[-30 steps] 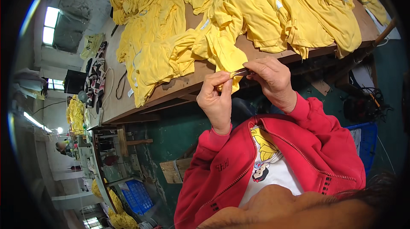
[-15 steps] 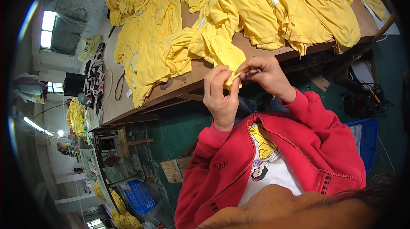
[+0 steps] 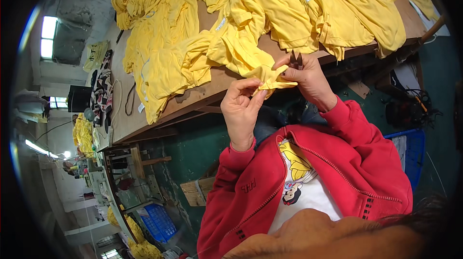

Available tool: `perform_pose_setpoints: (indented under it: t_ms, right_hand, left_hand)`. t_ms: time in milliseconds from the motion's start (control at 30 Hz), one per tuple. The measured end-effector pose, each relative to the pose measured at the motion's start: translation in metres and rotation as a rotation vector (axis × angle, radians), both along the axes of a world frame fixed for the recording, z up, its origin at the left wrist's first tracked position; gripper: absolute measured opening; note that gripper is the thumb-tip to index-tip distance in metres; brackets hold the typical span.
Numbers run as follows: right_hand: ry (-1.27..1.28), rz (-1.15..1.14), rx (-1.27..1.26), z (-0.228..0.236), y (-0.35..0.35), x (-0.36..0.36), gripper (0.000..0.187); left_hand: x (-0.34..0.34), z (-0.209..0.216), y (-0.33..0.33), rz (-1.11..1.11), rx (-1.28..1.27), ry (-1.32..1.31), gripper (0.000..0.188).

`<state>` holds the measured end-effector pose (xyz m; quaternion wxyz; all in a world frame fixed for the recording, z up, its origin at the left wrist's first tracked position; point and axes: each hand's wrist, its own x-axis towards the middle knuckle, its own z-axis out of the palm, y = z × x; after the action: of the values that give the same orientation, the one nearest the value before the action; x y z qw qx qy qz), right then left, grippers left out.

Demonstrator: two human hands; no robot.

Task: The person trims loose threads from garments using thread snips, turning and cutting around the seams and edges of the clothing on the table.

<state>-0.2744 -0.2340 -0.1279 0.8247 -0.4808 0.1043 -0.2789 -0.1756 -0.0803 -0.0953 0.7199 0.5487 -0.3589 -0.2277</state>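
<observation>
Yellow garment (image 3: pixel 236 54): soft, wrinkled cloth, trailing over edge of flat wooden table (image 3: pixel 221 80), end bunched. Left hand (image 3: pixel 242 109) pinches narrow fold; right hand (image 3: pixel 312 83) pinches cloth, holding dark, pointed snips (image 3: pixel 296 61).

A: What sort of place is this?

B: A garment workshop, by the look of it. Yellow garments (image 3: pixel 342 13) lie heaped across a wooden worktop (image 3: pixel 126 125), some hanging over its near edge.

A: What else suggests that?

B: The right hand (image 3: pixel 308 79) holds small dark snips (image 3: pixel 296 61). Beyond the worktop's near left corner runs a long bench with pale machinery (image 3: pixel 96 178), too small to make out, and yellow cloth (image 3: pixel 143 248) piled beside it.

A: And the room?

B: A worn green floor (image 3: pixel 176 162), a blue plastic crate (image 3: pixel 158 222) near the bench, a tube light (image 3: pixel 41 148) and bright windows (image 3: pixel 48 27).
</observation>
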Motion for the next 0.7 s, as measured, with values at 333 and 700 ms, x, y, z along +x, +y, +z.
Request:
perform_pose_setpoints:
  t_ms: [333,700]
  right_hand:
    - [0.097,-0.144,-0.241,0.011,0.010,-0.006,0.025]
    - [0.038,-0.108,-0.341,0.008,0.012,-0.009,0.025]
  left_hand:
    - [0.003,-0.005,-0.003,0.195,0.002,-0.051,0.022]
    - [0.022,-0.012,0.002,-0.014,0.052,0.008,0.032]
